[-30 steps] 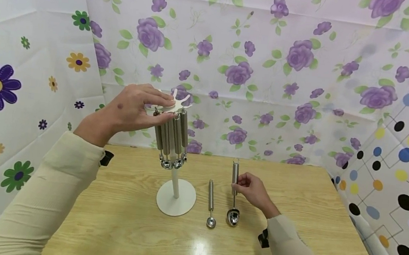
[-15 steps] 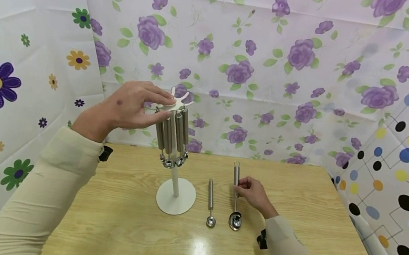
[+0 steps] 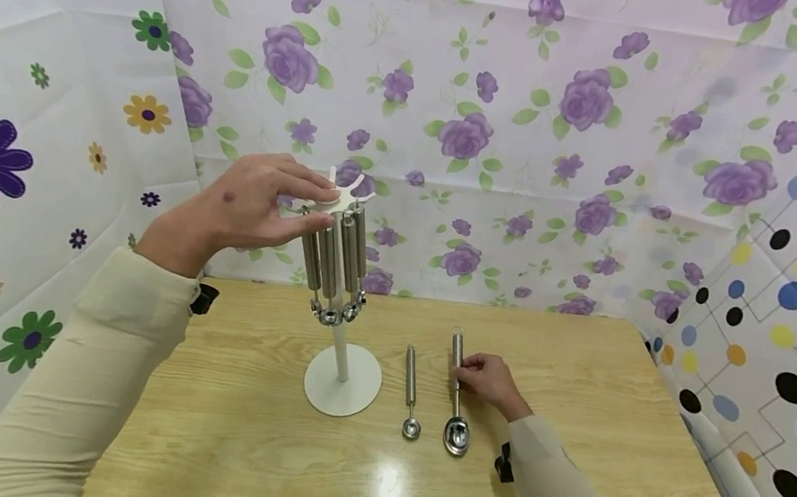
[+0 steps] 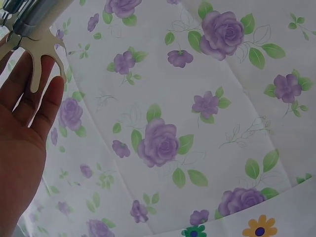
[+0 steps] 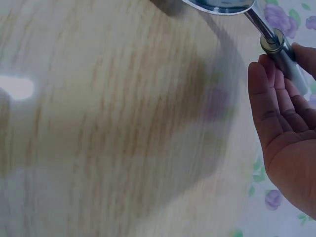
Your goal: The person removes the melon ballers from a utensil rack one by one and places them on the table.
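Observation:
A white stand (image 3: 342, 380) with a round base has several metal utensils (image 3: 330, 264) hanging by their loops from its pronged top. My left hand (image 3: 250, 204) lies over that top, fingers above the rim and thumb below, pinching it. From underneath, the left wrist view shows the fingers behind the white prongs (image 4: 37, 64). My right hand (image 3: 491, 381) pinches the handle of a metal scoop (image 3: 456, 435) with an oval bowl, thumb on one side and fingers on the other. Its bowl (image 5: 222, 4) is partly cut off in the right wrist view.
A smaller scoop with a round head (image 3: 411, 428) lies on the wooden table (image 3: 259, 461) between the stand and the oval scoop. Flowered cloth (image 3: 412, 120) hangs behind the table, and a dotted cloth (image 3: 784, 321) closes the right side.
The oval scoop has turned so its bowl faces up and has slid slightly towards me with my right hand. The hanging utensils have shifted a little; my left hand stays on the stand.

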Demonstrator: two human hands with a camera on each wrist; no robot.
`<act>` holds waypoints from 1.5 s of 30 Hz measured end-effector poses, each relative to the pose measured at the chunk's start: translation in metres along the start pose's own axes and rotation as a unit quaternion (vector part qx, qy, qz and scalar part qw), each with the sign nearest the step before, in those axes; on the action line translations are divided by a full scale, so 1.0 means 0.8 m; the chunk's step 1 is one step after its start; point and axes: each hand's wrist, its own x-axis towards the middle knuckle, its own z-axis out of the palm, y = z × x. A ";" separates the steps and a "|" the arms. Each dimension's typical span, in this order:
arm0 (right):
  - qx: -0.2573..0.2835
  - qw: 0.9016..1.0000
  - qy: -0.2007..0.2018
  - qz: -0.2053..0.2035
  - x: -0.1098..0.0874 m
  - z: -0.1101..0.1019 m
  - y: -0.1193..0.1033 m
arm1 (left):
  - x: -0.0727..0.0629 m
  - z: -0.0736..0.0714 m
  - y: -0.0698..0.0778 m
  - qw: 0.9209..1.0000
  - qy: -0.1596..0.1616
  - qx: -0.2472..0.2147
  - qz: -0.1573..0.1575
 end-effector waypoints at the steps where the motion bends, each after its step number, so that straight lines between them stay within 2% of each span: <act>1: -0.011 1.000 0.001 0.005 0.001 0.000 0.002 | 0.000 0.000 0.000 1.000 0.002 -0.002 0.002; 7: -0.058 0.997 0.000 0.042 0.004 0.005 0.006 | 0.001 0.002 -0.003 1.000 0.005 -0.023 0.019; 19: -0.070 0.995 0.015 0.068 0.005 0.016 0.003 | -0.001 0.002 -0.004 0.999 0.007 -0.036 0.013; 28: -0.090 0.993 0.020 0.068 0.007 0.019 0.006 | -0.001 0.003 -0.004 0.999 0.011 -0.034 0.010; 39: -0.081 0.994 0.009 0.069 0.004 0.012 0.004 | -0.001 0.005 -0.004 0.999 0.018 -0.028 0.014; 43: -0.085 0.995 0.007 0.052 0.001 0.003 -0.002 | 0.000 0.006 -0.003 0.999 0.014 -0.030 0.008; 45: -0.069 0.997 0.000 0.041 0.000 -0.002 -0.007 | -0.001 0.005 -0.003 0.999 0.010 -0.031 0.000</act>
